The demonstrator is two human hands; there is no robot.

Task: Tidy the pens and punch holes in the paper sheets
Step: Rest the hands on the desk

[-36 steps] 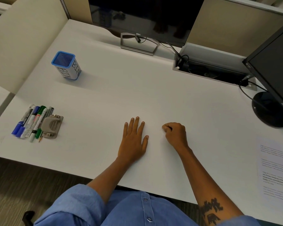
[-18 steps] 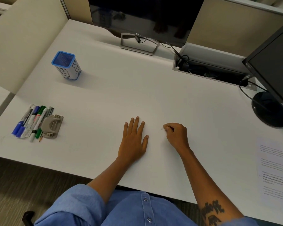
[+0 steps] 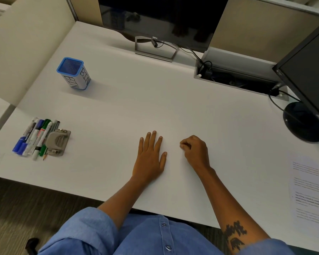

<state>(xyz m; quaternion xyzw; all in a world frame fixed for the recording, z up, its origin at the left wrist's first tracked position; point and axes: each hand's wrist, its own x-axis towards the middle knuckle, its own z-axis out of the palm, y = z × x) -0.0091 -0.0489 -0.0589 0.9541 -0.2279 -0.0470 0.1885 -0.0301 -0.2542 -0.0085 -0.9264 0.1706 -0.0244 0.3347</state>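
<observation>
- Left hand (image 3: 149,159) flat, fingers spread, empty; right hand (image 3: 195,151) loosely curled, apparently empty, mid-frame.
- Markers (image 3: 35,138) and hole punch (image 3: 57,142) lower left; pen bin (image 3: 73,73) upper left; paper sheets (image 3: 309,190) right edge.
- I'd grab the markers bundled, drop tips-down in the bin.

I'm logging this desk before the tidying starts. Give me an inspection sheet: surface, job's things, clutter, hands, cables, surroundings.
Surface: white desk, mostly bare in the middle.
Job's things: pens lying in a row near the left edge; hole punch against their right side; blue-rimmed bin upright behind them, nothing seen inside; paper sheets at the right edge.
Clutter: nothing seen.
Hands: left hand flat on the desk, empty; right hand loosely curled beside it, resting on the desk, holding nothing visible.
Cables: black cables run into an open cable tray; another loops by the right monitor's base.
Surroundings: two dark monitors, beige partitions, carpet below.
</observation>
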